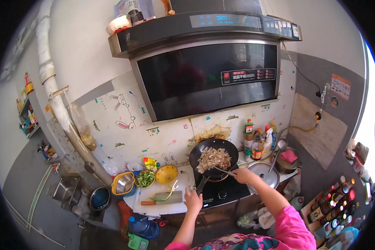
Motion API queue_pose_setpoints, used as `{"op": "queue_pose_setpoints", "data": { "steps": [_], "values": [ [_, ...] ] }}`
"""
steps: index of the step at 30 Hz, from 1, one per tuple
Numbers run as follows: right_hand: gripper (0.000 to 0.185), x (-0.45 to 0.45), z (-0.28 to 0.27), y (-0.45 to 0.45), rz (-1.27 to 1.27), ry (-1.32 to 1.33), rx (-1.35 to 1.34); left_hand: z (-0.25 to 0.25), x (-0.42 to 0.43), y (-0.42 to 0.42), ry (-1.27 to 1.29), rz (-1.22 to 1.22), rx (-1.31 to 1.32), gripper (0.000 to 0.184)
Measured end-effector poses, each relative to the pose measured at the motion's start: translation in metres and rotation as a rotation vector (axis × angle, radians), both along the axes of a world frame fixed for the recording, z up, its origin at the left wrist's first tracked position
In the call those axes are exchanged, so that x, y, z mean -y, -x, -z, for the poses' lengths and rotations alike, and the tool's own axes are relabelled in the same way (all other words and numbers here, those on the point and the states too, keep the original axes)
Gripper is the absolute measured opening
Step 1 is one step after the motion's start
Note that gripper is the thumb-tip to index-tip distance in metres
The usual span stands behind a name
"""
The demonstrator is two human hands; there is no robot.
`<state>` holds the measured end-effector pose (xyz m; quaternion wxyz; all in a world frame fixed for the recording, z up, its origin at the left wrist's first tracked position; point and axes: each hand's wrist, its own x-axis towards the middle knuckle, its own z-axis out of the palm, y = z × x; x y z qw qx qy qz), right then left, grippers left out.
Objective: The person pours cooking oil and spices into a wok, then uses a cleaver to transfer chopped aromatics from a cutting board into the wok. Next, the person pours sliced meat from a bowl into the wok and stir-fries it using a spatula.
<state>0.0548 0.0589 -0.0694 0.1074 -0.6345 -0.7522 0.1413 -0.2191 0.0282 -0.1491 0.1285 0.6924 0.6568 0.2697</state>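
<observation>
A black wok (196, 157) stands tilted over the black stove (229, 191), with sliced, brownish food (214, 159) heaped in it. My left hand (193, 201) is closed round the wok's dark handle (202, 184) at the front left. From the right, my right hand (243, 175) grips a spatula (224, 170), whose far end reaches into the food. Left of the stove, a cleaver (173, 197) lies on the white counter with a green vegetable (159, 199) across it.
Bowls, among them one of chopped greens (145, 178) and an empty yellow basket (167, 174), stand at the back left. Right of the stove are a large lid (263, 175), a pot (287, 166) and several bottles (257, 150). A range hood (208, 79) hangs above.
</observation>
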Motion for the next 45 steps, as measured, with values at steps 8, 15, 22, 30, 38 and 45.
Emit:
{"op": "queue_pose_setpoints", "data": {
  "steps": [8,15,22,30,38,45],
  "values": [
    [0.027,-0.034,0.027,0.036,0.215,-0.205,-0.245,0.0,0.007,0.003,-0.022,0.011,-0.052,0.05],
    [0.021,-0.077,0.015,0.04,0.261,-0.196,-0.095,-0.006,0.008,-0.002,0.015,-0.009,-0.051,0.046],
    [0.019,-0.079,0.037,0.057,0.27,-0.11,-0.135,0.003,0.002,-0.002,-0.052,0.013,0.013,0.042],
    [0.032,-0.02,0.028,0.031,0.153,-0.047,-0.043,-0.006,0.005,-0.004,-0.037,0.003,0.028,0.04],
    [0.039,0.036,-0.007,0.008,0.169,-0.015,0.036,0.0,0.004,-0.001,-0.056,0.037,0.003,0.04],
    [0.029,0.059,-0.085,-0.036,0.196,-0.102,0.113,-0.005,0.005,-0.002,-0.071,0.044,-0.001,0.038]
  ]
}}
